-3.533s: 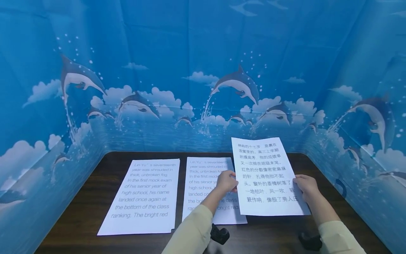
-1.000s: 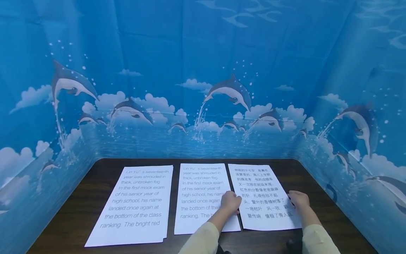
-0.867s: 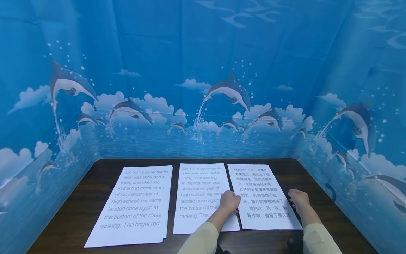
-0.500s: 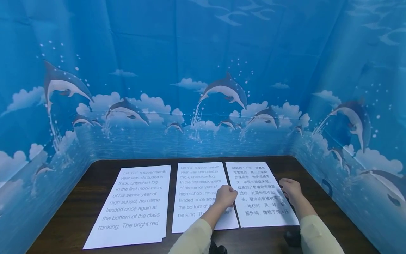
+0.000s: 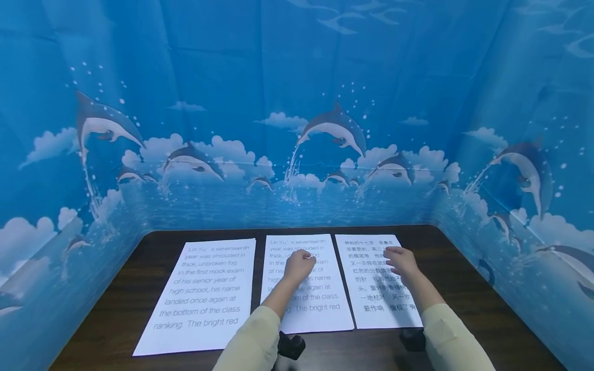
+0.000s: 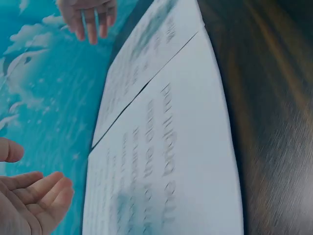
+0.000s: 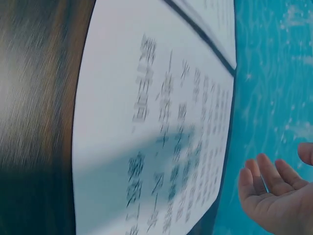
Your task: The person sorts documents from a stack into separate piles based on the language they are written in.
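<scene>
Three places of printed paper lie side by side on a dark wooden table. My left hand [image 5: 299, 265] hovers over the middle English-text sheet [image 5: 320, 319]; in the left wrist view its fingers [image 6: 46, 196] are loosely bent with nothing between them. Above the right-hand sheet with Chinese text [image 5: 371, 314] is my right hand [image 5: 402, 262], its shadow falling on the print. The right wrist view shows its fingers [image 7: 271, 178] relaxed and holding nothing. To the left lies another English-text sheet [image 5: 199, 288], away from both hands.
The dark wooden table [image 5: 106, 299] carries all the paper, with narrow gaps between the sheets. A blue curtain [image 5: 223, 103] printed with dolphins and clouds surrounds the back and sides. Black wrist-mounted devices [image 5: 291, 346] sit beneath the forearms.
The Chinese-text sheet, earlier held up by both hands, now lies on the table right of the middle sheet. Both hands have let go, risen and moved left.
</scene>
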The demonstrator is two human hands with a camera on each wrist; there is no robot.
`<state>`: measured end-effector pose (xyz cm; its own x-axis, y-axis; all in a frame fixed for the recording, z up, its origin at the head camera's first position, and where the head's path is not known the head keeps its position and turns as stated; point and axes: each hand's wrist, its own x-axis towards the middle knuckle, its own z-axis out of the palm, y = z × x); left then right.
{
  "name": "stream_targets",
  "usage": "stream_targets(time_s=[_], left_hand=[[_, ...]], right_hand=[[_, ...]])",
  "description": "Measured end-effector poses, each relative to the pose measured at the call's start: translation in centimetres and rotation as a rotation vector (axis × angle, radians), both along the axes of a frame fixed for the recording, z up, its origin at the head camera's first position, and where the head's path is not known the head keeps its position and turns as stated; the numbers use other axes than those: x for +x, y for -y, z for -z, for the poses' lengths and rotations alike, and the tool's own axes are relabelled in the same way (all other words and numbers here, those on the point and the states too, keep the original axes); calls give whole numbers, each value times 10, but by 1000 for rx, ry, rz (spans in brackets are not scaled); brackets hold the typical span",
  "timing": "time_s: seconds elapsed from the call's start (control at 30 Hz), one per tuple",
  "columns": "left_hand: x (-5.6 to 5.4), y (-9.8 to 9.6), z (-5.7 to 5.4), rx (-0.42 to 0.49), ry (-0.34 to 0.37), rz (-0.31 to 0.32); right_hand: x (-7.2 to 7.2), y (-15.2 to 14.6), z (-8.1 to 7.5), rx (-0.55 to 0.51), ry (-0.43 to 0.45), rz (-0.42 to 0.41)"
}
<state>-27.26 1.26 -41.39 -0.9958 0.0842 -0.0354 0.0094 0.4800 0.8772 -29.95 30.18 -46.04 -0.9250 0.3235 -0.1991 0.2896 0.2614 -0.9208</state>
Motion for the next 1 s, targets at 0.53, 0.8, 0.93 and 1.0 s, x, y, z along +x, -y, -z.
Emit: stream_targets(time_s=[0.53,0.8,0.93,1.0], left_hand=[[-8,59,-6,-41,-15,-135],[-4,82,5,-84,65,-184],[-1,87,11,-114,106,-197],[0,89,13,-123,118,-206]], right_hand=[[3,65,-15,15,0,-64],[26,101,-32,-17,46,-132],[34,112,-27,-30,72,-168],[35,116,-23,-27,84,-174]])
